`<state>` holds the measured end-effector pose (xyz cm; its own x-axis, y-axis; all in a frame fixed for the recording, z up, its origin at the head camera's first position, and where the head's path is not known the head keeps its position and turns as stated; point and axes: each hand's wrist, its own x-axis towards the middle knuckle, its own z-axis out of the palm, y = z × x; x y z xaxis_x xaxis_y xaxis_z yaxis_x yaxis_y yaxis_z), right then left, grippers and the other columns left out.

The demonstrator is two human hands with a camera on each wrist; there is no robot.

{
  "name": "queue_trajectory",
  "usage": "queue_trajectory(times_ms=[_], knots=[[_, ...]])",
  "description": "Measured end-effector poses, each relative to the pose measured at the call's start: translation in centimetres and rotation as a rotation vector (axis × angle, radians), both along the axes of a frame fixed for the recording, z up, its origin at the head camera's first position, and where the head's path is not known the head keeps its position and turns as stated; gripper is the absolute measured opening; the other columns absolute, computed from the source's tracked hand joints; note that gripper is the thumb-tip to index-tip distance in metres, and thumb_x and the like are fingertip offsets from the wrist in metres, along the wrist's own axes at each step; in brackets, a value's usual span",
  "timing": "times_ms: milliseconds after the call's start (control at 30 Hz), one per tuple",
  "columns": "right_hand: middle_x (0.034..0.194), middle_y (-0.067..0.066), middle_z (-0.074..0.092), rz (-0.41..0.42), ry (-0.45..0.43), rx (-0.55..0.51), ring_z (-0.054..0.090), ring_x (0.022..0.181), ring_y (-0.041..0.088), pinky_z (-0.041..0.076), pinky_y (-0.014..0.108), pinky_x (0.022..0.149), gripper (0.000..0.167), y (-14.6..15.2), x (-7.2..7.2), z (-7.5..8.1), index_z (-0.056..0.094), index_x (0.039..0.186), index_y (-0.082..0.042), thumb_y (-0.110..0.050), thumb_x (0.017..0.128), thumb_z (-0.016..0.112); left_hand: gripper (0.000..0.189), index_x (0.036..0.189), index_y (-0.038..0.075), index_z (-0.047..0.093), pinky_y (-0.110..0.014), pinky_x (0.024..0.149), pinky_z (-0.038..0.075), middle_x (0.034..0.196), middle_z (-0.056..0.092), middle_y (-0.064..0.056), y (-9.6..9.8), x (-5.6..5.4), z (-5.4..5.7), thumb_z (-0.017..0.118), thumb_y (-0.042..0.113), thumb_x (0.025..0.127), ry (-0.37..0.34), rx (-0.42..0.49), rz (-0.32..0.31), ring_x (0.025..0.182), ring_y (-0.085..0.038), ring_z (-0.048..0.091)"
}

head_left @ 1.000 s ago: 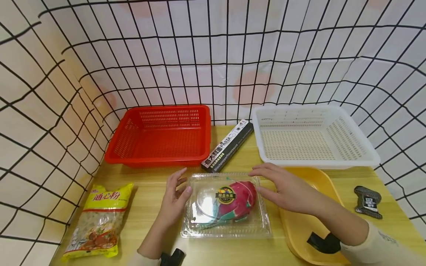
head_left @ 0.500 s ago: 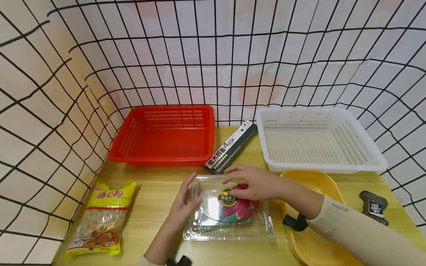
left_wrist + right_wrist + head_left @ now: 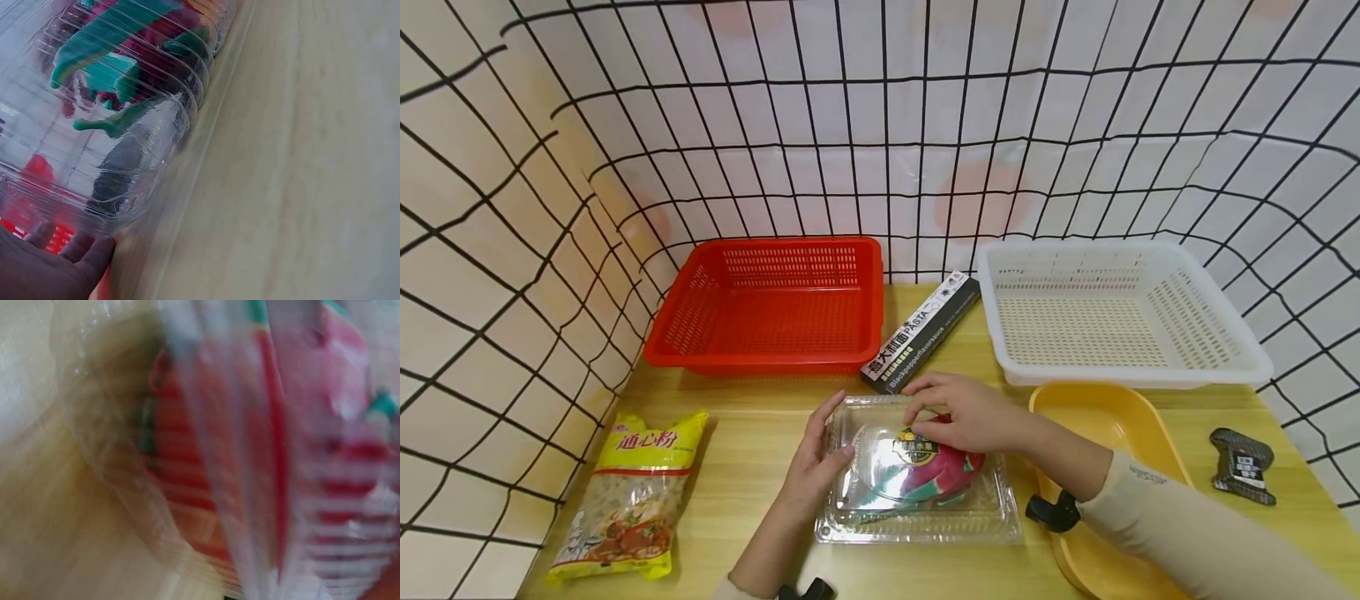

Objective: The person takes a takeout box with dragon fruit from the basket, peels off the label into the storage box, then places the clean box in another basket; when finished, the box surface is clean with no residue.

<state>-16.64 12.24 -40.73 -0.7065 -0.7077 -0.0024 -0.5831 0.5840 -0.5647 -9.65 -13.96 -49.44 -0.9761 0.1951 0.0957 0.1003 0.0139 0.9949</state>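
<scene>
A clear plastic clamshell box (image 3: 917,525) with a round fruit label on its lid lies on the table. A pink dragon fruit (image 3: 951,473) with green scales shows inside it. My left hand (image 3: 812,462) rests along the box's left edge, thumb over the lid, fingers extended; in the left wrist view its fingertips touch the box's end. Bent over the lid, my right hand (image 3: 966,408) touches it near the label and partly hides the fruit. The right wrist view is blurred, with the box's ribbed wall (image 3: 350,550) close up.
Behind stand a red basket (image 3: 767,362) and a white basket (image 3: 1135,375), with a black pasta box (image 3: 921,333) between them. A yellow tray (image 3: 1120,567) sits under my right forearm. A macaroni bag (image 3: 628,500) lies left, a small dark packet (image 3: 1242,467) right.
My right hand has moved left from the box's right edge onto its lid. My left hand stays at the left edge. The whole head view has shifted slightly.
</scene>
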Motion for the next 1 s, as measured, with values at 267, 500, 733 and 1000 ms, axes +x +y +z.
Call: queue_trajectory(times_ms=[267, 500, 733, 1000], knots=[[0.137, -0.003, 0.064, -0.069, 0.037, 0.024, 0.062, 0.125, 0.026, 0.051, 0.05, 0.105, 0.006, -0.7, 0.5, -0.7, 0.067, 0.095, -0.037, -0.035, 0.099, 0.064, 0.069, 0.158, 0.015, 0.03, -0.068, 0.118, 0.021, 0.164, 0.025, -0.02, 0.0, 0.0, 0.0, 0.054, 0.006, 0.093, 0.063, -0.03, 0.025, 0.15, -0.047, 0.025], [0.136, -0.002, 0.064, -0.075, 0.043, 0.013, 0.061, 0.127, 0.027, 0.049, 0.051, 0.107, 0.007, -0.7, 0.6, -1.0, 0.066, 0.094, -0.034, -0.035, 0.1, 0.062, 0.07, 0.158, 0.018, 0.032, -0.068, 0.119, 0.018, 0.165, 0.024, -0.018, 0.0, 0.0, -0.1, 0.055, 0.006, 0.093, 0.048, -0.028, 0.032, 0.152, -0.045, 0.023], [0.136, -0.001, 0.064, -0.069, 0.037, -0.004, 0.06, 0.126, 0.028, 0.048, 0.053, 0.107, 0.01, -0.4, 0.6, -1.2, 0.065, 0.094, -0.033, -0.035, 0.102, 0.06, 0.07, 0.159, 0.015, 0.029, -0.069, 0.119, 0.017, 0.165, 0.022, -0.018, 0.1, -0.1, -0.1, 0.054, 0.007, 0.094, 0.054, -0.013, 0.009, 0.152, -0.046, 0.022], [0.137, 0.001, 0.064, -0.051, -0.004, -0.042, 0.059, 0.128, 0.03, 0.045, 0.056, 0.11, 0.009, -0.3, 0.4, -0.9, 0.066, 0.094, -0.03, -0.031, 0.102, 0.061, 0.071, 0.159, 0.017, 0.03, -0.066, 0.12, 0.017, 0.164, 0.023, -0.017, 0.1, 0.0, -0.2, 0.055, 0.006, 0.094, 0.055, -0.006, 0.015, 0.152, -0.042, 0.023]])
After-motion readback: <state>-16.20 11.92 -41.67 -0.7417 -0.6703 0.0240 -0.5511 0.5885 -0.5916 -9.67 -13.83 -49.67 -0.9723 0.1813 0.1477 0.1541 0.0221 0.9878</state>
